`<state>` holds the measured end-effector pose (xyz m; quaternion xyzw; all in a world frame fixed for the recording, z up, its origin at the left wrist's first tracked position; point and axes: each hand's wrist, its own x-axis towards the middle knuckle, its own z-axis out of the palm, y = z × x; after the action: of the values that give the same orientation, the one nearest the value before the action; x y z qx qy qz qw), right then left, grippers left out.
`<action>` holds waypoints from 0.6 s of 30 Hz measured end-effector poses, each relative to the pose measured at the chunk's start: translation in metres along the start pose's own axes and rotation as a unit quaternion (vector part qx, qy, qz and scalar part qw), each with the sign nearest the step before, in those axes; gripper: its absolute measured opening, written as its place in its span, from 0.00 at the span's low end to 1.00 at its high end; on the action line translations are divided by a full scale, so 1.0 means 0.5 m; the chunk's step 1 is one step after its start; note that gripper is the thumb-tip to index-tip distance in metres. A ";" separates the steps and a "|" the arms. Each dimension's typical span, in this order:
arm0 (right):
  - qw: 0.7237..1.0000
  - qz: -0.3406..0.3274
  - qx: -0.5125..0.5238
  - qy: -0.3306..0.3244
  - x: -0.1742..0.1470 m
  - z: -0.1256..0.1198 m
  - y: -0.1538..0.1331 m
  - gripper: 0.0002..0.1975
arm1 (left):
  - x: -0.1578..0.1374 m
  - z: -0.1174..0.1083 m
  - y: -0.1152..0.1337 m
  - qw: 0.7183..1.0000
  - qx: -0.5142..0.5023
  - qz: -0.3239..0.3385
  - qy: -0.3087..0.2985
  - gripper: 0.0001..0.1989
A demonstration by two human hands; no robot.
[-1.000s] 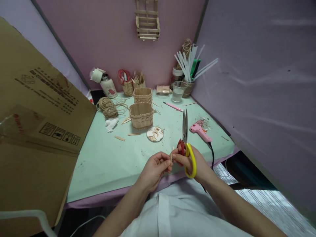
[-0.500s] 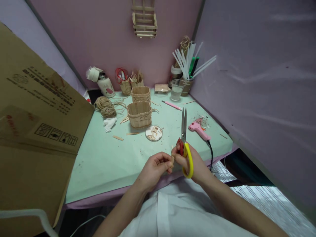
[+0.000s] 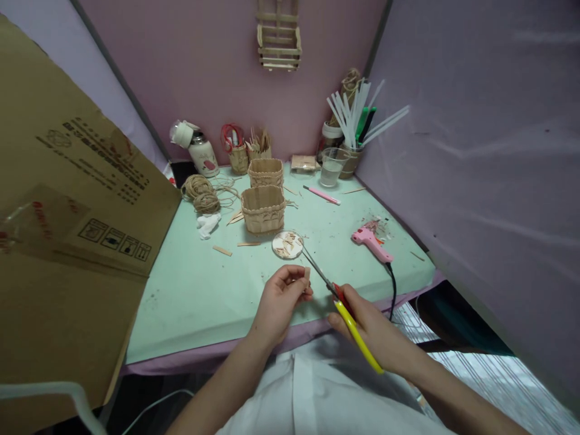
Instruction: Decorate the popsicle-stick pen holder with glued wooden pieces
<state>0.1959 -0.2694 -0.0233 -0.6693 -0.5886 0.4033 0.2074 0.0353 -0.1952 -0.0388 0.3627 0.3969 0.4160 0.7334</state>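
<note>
Between the thumb and fingers of my left hand (image 3: 281, 297) is pinched a short flat wood strip (image 3: 307, 275), its end sticking up. My right hand (image 3: 365, 320) holds a pair of scissors (image 3: 335, 291) with red and yellow handles. The blades point up and left, slightly apart, just right of the strip and not touching it. Beyond the hands lies a round white dish (image 3: 287, 245) with small wood pieces in it. Two wooden baskets stand behind it: a nearer basket (image 3: 263, 210) and a farther basket (image 3: 266, 171).
A pink glue gun (image 3: 372, 243) lies at the right with its cord over the table edge. Twine (image 3: 202, 192), a crumpled white tissue (image 3: 208, 226) and a pink pen-like tool (image 3: 321, 195) lie about. A water cup (image 3: 332, 169) stands at the back. A cardboard box (image 3: 81, 241) borders the left.
My right hand has moved away from my left and down to the right. The scissors have swung from upright to tilted left. My left hand has risen slightly with the strip.
</note>
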 end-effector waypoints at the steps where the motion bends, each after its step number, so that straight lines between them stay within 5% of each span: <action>1: 1.000 0.003 -0.012 -0.005 -0.004 0.002 0.002 0.13 | -0.002 0.003 -0.002 1.000 0.006 0.007 -0.004 0.09; 18: 0.997 0.013 0.038 -0.060 -0.035 -0.015 -0.005 0.18 | 0.004 0.049 -0.015 0.995 0.088 0.009 -0.039 0.09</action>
<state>0.2008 -0.2843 -0.0118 -0.6426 -0.5756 0.4679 0.1918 0.0602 -0.2014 -0.0355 0.4453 0.3996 0.3719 0.7097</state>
